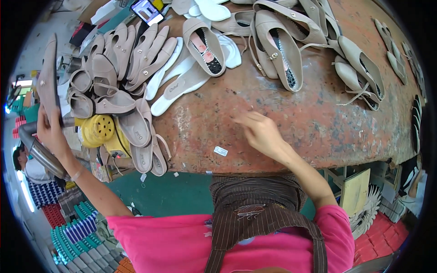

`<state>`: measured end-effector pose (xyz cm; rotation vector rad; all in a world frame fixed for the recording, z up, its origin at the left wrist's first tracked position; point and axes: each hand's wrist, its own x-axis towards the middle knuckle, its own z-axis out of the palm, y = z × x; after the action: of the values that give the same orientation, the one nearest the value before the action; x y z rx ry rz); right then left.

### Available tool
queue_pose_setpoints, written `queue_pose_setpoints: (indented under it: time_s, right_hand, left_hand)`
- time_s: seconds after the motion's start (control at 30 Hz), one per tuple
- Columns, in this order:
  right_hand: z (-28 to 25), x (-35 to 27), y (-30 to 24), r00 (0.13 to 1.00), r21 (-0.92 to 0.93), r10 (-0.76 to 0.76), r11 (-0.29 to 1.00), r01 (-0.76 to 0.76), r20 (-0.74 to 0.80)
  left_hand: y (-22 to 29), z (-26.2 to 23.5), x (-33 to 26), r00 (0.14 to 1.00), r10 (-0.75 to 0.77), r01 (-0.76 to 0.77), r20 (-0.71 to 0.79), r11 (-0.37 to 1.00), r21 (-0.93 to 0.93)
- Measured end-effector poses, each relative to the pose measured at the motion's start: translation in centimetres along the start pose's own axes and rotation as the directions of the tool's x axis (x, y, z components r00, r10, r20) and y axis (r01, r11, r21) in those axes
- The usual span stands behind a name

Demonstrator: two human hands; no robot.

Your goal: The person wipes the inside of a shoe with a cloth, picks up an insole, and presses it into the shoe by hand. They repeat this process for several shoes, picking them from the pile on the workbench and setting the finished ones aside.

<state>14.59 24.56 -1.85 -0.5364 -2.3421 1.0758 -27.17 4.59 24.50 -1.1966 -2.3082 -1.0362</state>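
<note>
At the far left, my left hand (51, 132) is raised and closed round the lower end of a beige shoe (48, 75), held upright. Just beside this hand are a bent metal pipe (43, 152) and a yellow machine (98, 128) with a round vented cover. My right hand (263, 133) hovers over the middle of the worktable (195, 132). Its fingers point left, loosely bent and slightly blurred, with nothing visible in them. A small white label (221, 151) lies on the table to the left of this hand.
Beige shoes (148, 59) crowd the table's left side, near white insoles (180, 88) and printed beige insoles (136, 129). More shoes (277, 50) stand at the back and right (362, 68). A lit phone (146, 11) leans at the far left. Stacked coloured pieces (75, 232) fill the floor at lower left.
</note>
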Motion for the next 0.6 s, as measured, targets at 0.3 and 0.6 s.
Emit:
queue_pose_setpoints:
  time_s: [0.3, 0.6]
  right_hand:
    - [11.7, 16.3, 5.4, 0.918, -0.354, -0.386, 0.874, 0.333, -0.090]
    - [5.4, 12.1, 3.4, 0.906, -0.095, -0.414, 0.902, 0.422, 0.093]
  left_hand:
    - [5.3, 17.4, -13.5, 0.918, 0.166, -0.222, 0.360, 0.967, 0.121]
    - [2.6, 25.0, -20.3, 0.746, 0.121, -0.302, 0.655, 0.938, 0.171]
